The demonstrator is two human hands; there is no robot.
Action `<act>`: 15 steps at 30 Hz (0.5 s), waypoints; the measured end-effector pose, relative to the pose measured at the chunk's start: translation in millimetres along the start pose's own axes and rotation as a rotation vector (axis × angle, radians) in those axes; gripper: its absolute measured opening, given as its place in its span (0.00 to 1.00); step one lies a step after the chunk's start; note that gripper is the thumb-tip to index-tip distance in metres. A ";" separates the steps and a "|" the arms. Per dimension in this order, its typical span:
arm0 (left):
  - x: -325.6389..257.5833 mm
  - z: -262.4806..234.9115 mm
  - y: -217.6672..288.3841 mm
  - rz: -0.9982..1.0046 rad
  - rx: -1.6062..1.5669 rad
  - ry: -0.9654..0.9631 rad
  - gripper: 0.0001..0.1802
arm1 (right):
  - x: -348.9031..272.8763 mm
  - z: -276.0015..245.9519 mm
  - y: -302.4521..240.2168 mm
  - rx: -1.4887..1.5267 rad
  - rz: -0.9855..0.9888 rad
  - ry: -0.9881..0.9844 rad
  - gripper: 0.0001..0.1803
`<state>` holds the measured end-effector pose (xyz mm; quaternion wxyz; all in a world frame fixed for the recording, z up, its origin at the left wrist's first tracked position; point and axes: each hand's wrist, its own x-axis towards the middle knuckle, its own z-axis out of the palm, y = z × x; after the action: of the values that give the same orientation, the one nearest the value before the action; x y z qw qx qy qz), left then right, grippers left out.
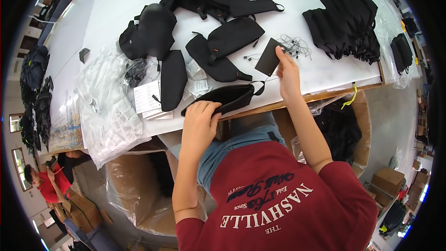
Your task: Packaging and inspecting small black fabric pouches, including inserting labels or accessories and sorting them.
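At the table's near edge, my left hand [200,117] grips the left end of a black zip pouch [233,98], whose top gapes apart. My right hand [288,73] pinches a dark rectangular hang tag [267,59] between thumb and fingers. A thin cord seems to run from the tag down toward the loop at the pouch's right end. Just past the tag lies a tangle of black tag strings [297,46]. Several more black pouches [237,35] lie loose beyond my hands, one of them a narrow pouch [173,81] beside my left hand.
Clear plastic bags with white labels [111,111] and printed white slips [147,97] cover the left front. Stacked black pouches [346,18] stand at the right. Below the edge are a plastic-lined carton [134,181] and another carton [364,130]. A person in red [51,183] is far left.
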<state>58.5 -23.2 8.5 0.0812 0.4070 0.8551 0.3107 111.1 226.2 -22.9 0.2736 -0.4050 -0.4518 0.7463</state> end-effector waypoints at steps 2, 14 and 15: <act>-5.0 -2.2 -2.4 0.074 0.121 0.046 0.12 | -13.8 9.9 -10.8 -0.078 -0.154 -0.112 0.21; -20.7 -7.6 -10.9 -0.047 0.239 0.111 0.11 | -48.1 44.5 21.0 -1.189 -1.085 -0.865 0.11; -22.7 -7.6 -13.2 -0.055 0.243 0.116 0.11 | -46.6 44.0 21.9 -1.184 -1.089 -0.875 0.11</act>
<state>61.9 -50.0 4.0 -0.0099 0.3716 0.9005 0.2258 97.1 160.6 -14.3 0.1397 0.1089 -0.9526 0.2475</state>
